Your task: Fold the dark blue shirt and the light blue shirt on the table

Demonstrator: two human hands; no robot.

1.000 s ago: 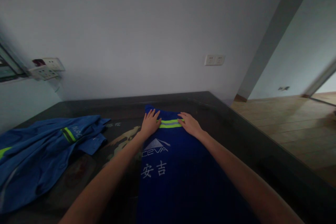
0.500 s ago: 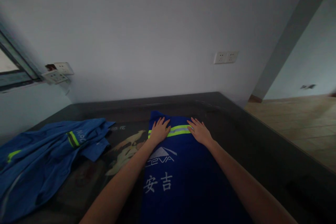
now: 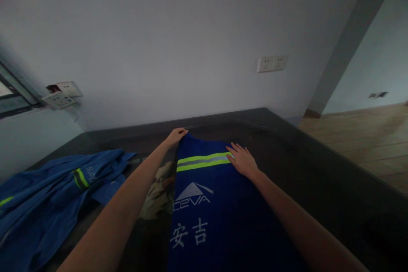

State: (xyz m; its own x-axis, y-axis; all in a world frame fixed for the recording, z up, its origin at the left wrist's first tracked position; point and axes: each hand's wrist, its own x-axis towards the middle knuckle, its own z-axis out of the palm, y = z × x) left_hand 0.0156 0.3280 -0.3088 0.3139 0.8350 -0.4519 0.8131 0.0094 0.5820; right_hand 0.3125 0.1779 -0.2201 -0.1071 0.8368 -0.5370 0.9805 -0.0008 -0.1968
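I see the dark blue garment (image 3: 223,204) stretched out on the dark table (image 3: 287,157), its far edge short of the wall (image 3: 159,51). The left hand (image 3: 178,134) pinches the garment's far left corner between thumb and fingers. The right hand (image 3: 242,159) lies on the far right side, fingers slightly spread, by the end of the reflective stripe (image 3: 200,161). A second blue garment (image 3: 60,204) lies rumpled to the left (my feed is dim there).

Bare arms (image 3: 127,197), one pair.
Left hand (image 3: 176,136) and right hand (image 3: 244,160), both uncovered; forearms (image 3: 282,208) bare, tapering to slim wrists (image 3: 257,176).
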